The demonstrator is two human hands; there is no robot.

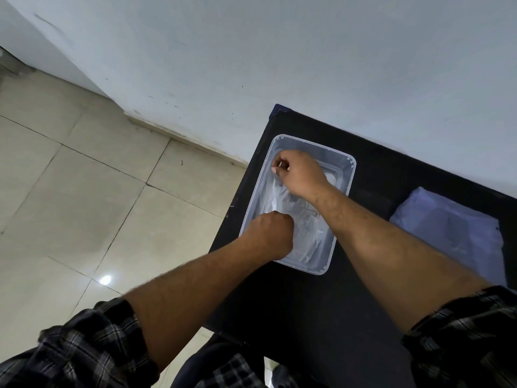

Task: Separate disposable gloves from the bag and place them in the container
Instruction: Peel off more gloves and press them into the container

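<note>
A head-worn camera looked down at a black table (307,303) set against a pale wall (279,51), with beige floor tiles (70,191) to the left. On the table sat a clear plastic container (342,189), rectangular with rounded corners. Both of the person's bare forearms reached into it from rolled plaid sleeves (92,345).

The right hand (298,172) was at the far end of the container, thumb and fingers pinched together on the edge of a thin, clear disposable glove (310,233). The left hand (270,233) was at the near end, curled into a fist over the same film; its fingertips were hidden, so whether it actually gripped the glove could not be told. The glove lay stretched and crinkled inside the container between the two hands.

To the right, well apart from the container, a pale blue plastic bag (447,228) lay flat on the table, apparently holding the remaining gloves.

The glove looked almost weightless, limp and slippery, likely to cling to skin or to other gloves and to tear if pulled hard. It would probably handle best pinched lightly at the cuff or a fingertip edge, with two hands spreading it flat.
</note>
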